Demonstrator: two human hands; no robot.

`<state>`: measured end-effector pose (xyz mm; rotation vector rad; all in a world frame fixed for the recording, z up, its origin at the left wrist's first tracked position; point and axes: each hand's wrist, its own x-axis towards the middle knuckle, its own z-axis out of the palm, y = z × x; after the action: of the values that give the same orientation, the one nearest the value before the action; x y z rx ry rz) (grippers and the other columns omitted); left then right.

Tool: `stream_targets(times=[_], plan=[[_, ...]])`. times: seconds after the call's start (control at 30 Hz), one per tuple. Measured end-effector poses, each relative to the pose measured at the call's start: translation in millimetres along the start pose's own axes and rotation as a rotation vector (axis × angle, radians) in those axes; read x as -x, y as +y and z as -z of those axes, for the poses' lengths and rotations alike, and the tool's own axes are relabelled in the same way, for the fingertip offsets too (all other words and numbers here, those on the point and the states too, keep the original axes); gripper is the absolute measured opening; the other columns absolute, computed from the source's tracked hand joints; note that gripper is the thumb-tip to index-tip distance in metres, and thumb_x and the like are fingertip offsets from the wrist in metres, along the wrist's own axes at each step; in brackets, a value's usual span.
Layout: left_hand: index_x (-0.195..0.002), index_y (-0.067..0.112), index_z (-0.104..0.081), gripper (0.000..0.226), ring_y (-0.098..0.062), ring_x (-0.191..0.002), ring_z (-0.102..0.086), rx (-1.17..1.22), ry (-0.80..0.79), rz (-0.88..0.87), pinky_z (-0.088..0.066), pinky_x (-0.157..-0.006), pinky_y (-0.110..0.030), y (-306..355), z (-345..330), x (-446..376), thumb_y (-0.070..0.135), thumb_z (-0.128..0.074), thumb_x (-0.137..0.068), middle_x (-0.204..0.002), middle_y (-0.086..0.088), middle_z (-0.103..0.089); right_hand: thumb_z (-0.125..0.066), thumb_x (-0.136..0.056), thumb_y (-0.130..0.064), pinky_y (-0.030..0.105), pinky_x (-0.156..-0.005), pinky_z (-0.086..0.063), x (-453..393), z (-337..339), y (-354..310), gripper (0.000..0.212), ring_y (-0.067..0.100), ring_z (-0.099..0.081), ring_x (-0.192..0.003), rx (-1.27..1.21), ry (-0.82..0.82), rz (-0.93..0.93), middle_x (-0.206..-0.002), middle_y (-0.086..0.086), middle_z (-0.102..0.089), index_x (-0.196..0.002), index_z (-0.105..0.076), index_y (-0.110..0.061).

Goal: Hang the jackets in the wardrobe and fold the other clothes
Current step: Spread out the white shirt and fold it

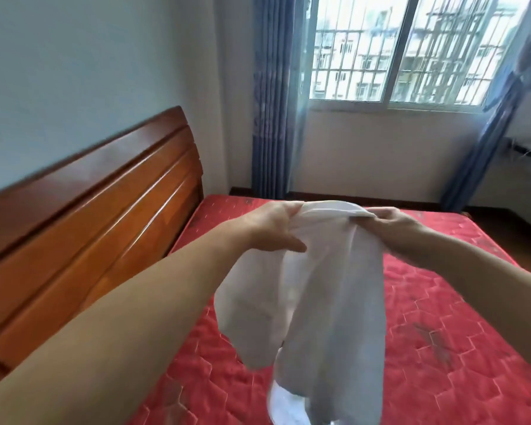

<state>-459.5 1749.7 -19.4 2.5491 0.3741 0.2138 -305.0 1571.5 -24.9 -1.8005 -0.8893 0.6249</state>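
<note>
White garment (pixel 328 289), thin and soft, hangs in the air over the red quilted mattress (pixel 442 317), its lowest folds at about six o'clock running out of view at the bottom edge. Its long axis runs nearly vertical, top edge up at twelve o'clock and the loose body trailing down toward the person. What kind of garment it is cannot be told, since the cloth is bunched and blurred.

Further up, the left hand (pixel 273 225) grips the top edge at about ten o'clock of the cloth, fingers curled into the fabric. The right hand (pixel 390 223) pinches the same edge at about two o'clock, close beside the left.

By my reading this is the start of the folding step: the piece is being held up to find its shape. The next move likely calls for spreading both hands apart along the top edge, then laying the cloth flat on the mattress.

Beyond the mattress stand the wooden headboard (pixel 89 194) at nine o'clock, a blue curtain (pixel 273 102) and the barred window (pixel 396 50) at twelve.
</note>
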Motion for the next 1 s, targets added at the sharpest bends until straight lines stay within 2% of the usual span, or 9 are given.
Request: stream_targets(times=[0.17,0.33,0.47,0.57,0.67,0.7,0.77,0.87,1.0], plan=[[-0.083,0.018,-0.070,0.016,-0.020,-0.081,-0.064,-0.058,0.025,0.097,-0.052,-0.069,-0.030,-11,-22,22,0.032,-0.073,-0.079,-0.083,0.004,-0.067,-0.053,-0.097,-0.011,0.018,-0.051,-0.052,11,18,-50,0.021,0.007,-0.065,-0.055,-0.219,0.170,0.102,-0.067,-0.004,-0.072,-0.087,-0.071,-0.013],[-0.089,-0.001,-0.069,0.038,-0.024,-0.073,-0.061,0.517,-0.022,0.142,-0.050,-0.068,-0.035,-9,-29,32,0.037,-0.065,-0.091,-0.081,-0.010,-0.066,-0.059,-0.092,-0.024,0.026,-0.048,-0.054,17,70,-53,0.017,0.015,-0.065,-0.055,-0.406,0.548,-0.127,-0.072,0.004,-0.069,-0.083,-0.068,-0.012],[-0.073,-0.004,-0.062,0.043,-0.018,-0.058,-0.043,0.630,0.141,0.112,-0.034,-0.053,-0.028,37,-26,10,0.033,-0.059,-0.095,-0.065,-0.008,-0.049,-0.059,-0.094,-0.024,0.030,-0.067,-0.050,31,91,-22,0.006,0.016,-0.064,-0.066,-0.217,0.348,-0.275,-0.085,0.002,-0.068,-0.092,-0.062,-0.019],[-0.074,0.005,-0.061,0.034,-0.018,-0.058,-0.047,0.786,0.178,0.182,-0.039,-0.057,-0.030,74,-33,-18,0.031,-0.057,-0.096,-0.066,-0.008,-0.050,-0.073,-0.079,-0.049,0.032,-0.077,-0.047,45,85,-4,0.053,0.012,-0.059,-0.096,0.193,0.146,-0.185,-0.115,-0.007,-0.057,-0.124,-0.048,-0.035],[-0.082,0.004,-0.062,0.029,-0.023,-0.070,-0.060,0.887,0.180,0.269,-0.051,-0.068,-0.033,112,-54,-44,0.025,-0.052,-0.099,-0.074,-0.008,-0.061,-0.076,-0.063,-0.064,0.036,-0.090,-0.052,66,71,-1,0.076,0.010,-0.065,-0.102,0.229,-0.236,-0.089,-0.119,-0.007,-0.065,-0.129,-0.042,-0.048],[-0.080,0.005,-0.062,0.030,-0.022,-0.070,-0.061,0.911,0.181,0.285,-0.052,-0.069,-0.031,125,-61,-53,0.024,-0.051,-0.100,-0.072,-0.007,-0.063,-0.079,-0.063,-0.058,0.032,-0.078,-0.057,69,71,7,0.079,0.009,-0.067,-0.099,0.246,-0.259,-0.078,-0.116,-0.004,-0.067,-0.131,-0.041,-0.044],[-0.075,0.009,-0.060,0.031,-0.020,-0.066,-0.062,0.953,0.173,0.314,-0.054,-0.060,-0.027,150,-73,-65,0.024,-0.050,-0.100,-0.066,-0.005,-0.065,-0.079,-0.076,-0.032,0.040,-0.075,-0.058,73,84,21,0.062,0.018,-0.069,-0.092,0.283,-0.125,-0.001,-0.106,0.011,-0.069,-0.129,-0.048,-0.023],[-0.078,0.006,-0.065,0.036,-0.018,-0.056,-0.065,0.709,0.161,0.286,-0.057,-0.049,-0.035,176,-82,-80,0.032,-0.051,-0.099,-0.065,-0.005,-0.063,-0.058,-0.090,0.000,0.041,-0.061,-0.043,74,124,40,0.007,0.024,-0.051,-0.067,0.241,0.044,0.067,-0.071,0.020,-0.058,-0.090,-0.066,0.000],[-0.078,0.002,-0.065,0.044,-0.019,-0.041,-0.061,0.495,0.091,0.303,-0.048,-0.039,-0.022,215,-87,-103,0.036,-0.046,-0.098,-0.049,-0.010,-0.062,-0.053,-0.091,-0.007,0.026,-0.052,-0.036,79,193,57,0.023,0.010,-0.044,-0.057,0.433,0.151,0.131,-0.063,0.001,-0.054,-0.072,-0.066,-0.009]])
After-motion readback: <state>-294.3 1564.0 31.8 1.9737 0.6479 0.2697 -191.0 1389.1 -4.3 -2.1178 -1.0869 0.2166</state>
